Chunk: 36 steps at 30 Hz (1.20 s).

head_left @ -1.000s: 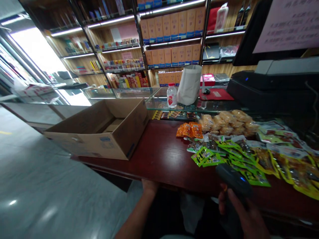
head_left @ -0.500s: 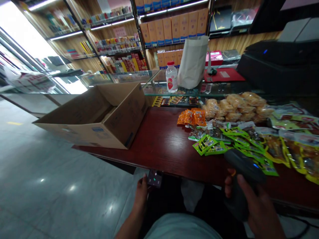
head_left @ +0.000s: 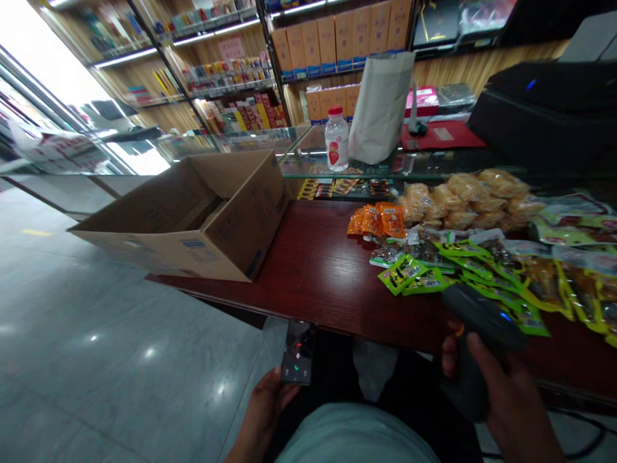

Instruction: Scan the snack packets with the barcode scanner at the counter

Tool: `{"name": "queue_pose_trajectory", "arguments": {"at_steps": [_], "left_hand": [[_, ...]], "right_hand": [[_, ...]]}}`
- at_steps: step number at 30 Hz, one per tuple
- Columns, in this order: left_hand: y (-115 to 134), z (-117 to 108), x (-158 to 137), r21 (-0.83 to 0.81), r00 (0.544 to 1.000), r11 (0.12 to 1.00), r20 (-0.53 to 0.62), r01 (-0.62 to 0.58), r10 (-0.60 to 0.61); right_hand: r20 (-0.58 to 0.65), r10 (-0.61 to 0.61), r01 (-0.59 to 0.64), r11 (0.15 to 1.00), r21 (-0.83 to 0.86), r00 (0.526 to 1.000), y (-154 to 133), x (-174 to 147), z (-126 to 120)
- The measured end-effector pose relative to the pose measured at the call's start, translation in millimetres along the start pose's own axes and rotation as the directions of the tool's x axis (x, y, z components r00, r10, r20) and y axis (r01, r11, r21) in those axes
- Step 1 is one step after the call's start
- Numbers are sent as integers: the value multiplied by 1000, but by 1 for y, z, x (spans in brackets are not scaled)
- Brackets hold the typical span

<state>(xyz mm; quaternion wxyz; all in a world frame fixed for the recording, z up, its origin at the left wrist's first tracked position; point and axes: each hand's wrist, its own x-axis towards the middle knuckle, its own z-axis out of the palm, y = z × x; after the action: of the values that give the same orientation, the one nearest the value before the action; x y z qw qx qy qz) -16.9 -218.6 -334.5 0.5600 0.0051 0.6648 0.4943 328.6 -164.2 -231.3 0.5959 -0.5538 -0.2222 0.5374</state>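
My left hand [head_left: 268, 400] holds a smartphone [head_left: 298, 354] by its lower end, beside the table's front edge; red and green call icons glow on its screen. In my right hand [head_left: 496, 379] is a dark barcode scanner [head_left: 475, 341], fingers wrapped round its handle and a blue light lit on its head. The scanner's head is over the green snack packets [head_left: 405, 273] on the dark red table [head_left: 308, 263]. Behind those lie orange packets [head_left: 376, 220] and a pile of wrapped buns [head_left: 467, 199].
An open cardboard box [head_left: 236, 218] stands on the table's left end. On the glass counter behind are a clear bottle with a red cap [head_left: 336, 141], a white bag [head_left: 380, 109] and a red folder [head_left: 443, 135]. Yellow-edged snack bags [head_left: 544, 276] lie at the right.
The phone has come further into view, its screen now showing a red icon above the green one. My left hand has moved slightly down and left. The whole view has shifted a little.
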Motion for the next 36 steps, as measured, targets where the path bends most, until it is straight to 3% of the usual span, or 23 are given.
{"name": "queue_pose_trajectory", "arguments": {"at_steps": [3, 17, 24, 27, 29, 31, 33, 34, 36], "left_hand": [[-2, -5, -6, 18, 998, 1000, 60, 18, -19], [-12, -16, 1, 24, 996, 1000, 90, -6, 4], [5, 17, 13, 96, 988, 985, 70, -144, 138], [14, 40, 24, 268, 967, 931, 12, -248, 254], [18, 54, 29, 523, 901, 768, 2, -371, 434], [19, 67, 31, 766, 769, 464, 62, -446, 636], [19, 78, 30, 898, 639, 152, 168, -414, 751], [19, 82, 29, 927, 606, 33, 218, -375, 765], [21, 90, 28, 947, 603, -126, 287, -295, 744]], "right_hand": [[-4, 0, 0, 1000, 16, 1000, -1, 0, 2], [-1, -24, 24, 999, 24, 1000, 7, 4, -3], [10, -25, 25, 1000, 8, 1000, 6, 3, -1], [18, -15, 15, 1000, 3, 1000, 9, 5, -3], [25, -25, 25, 1000, -3, 999, 11, 4, -4], [34, -35, 35, 999, 7, 999, 12, 3, -5], [35, -26, 25, 999, 22, 999, 12, 1, -6], [39, -20, 18, 999, 31, 999, 13, 1, -6], [43, -1, -1, 999, 48, 999, 13, 0, -7]]}}
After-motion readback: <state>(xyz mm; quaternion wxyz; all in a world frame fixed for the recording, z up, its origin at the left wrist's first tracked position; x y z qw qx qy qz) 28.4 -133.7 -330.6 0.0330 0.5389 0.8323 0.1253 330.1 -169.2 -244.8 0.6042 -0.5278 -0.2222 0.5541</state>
